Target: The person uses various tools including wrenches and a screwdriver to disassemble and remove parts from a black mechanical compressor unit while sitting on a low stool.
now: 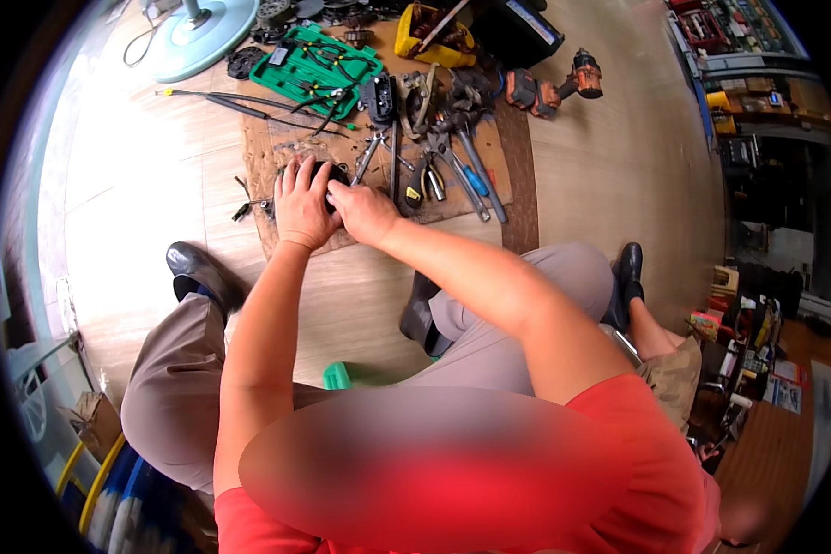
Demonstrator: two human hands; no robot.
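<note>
A dark, rounded part with a hard-looking surface (339,173) sits left of the upper centre of the frame, mostly covered by the bare hands. The left hand (305,208) lies over it, fingers extended and slightly spread; the right hand (365,214) is beside it with fingers bent inward, its exact grip hidden. Beneath is a flat, scuffed sheet of brown cardboard (286,138), darkly stained, on a smooth, pale wood-grain floor (619,171). Just right of the hands lie slim metal tools, including black-and-yellow-handled pliers (415,191) and a long tool with a bright blue grip (475,181). Above them, a moulded green plastic case (279,76) holds dark pliers, near a yellow plastic container (406,39). A chunky orange-and-black cordless power tool (545,98) rests toward the upper right, while thin black cables (235,103) stretch across the upper left.
</note>
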